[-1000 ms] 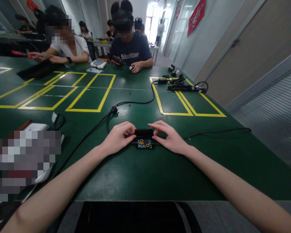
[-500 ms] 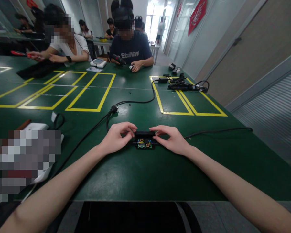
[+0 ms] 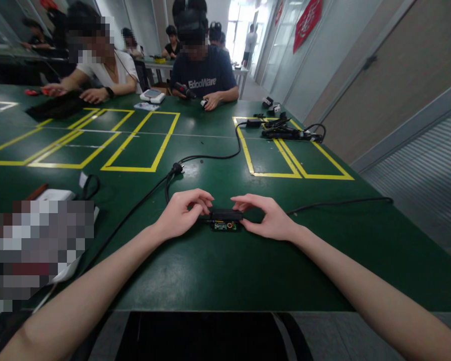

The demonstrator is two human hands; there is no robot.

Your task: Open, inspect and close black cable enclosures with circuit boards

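Observation:
A small circuit board point(image 3: 225, 226) with a copper-ringed coil lies in a black casing on the green table in front of me. Over its far part sits a black plastic cover point(image 3: 226, 215), hiding some of the board. The fingertips of my left hand point(image 3: 184, 213) are closed at the cover's left end. At the right end, the curled fingers and thumb of my right hand point(image 3: 268, 215) pinch the cover. A black cable point(image 3: 203, 220) enters the casing from the left, partly hidden by my left hand.
A power cord with a plug point(image 3: 177, 169) crosses the table beyond my left hand. Black cables and adapters point(image 3: 285, 133) lie in the far right yellow-taped area. A white item point(image 3: 56, 196) stands at left beside a blurred patch. Two people point(image 3: 205, 70) sit across the table.
The black cover has come down and toward me, now hiding the far part of the board. My right thumb has shifted lower. A person across lowered a red tool to the table.

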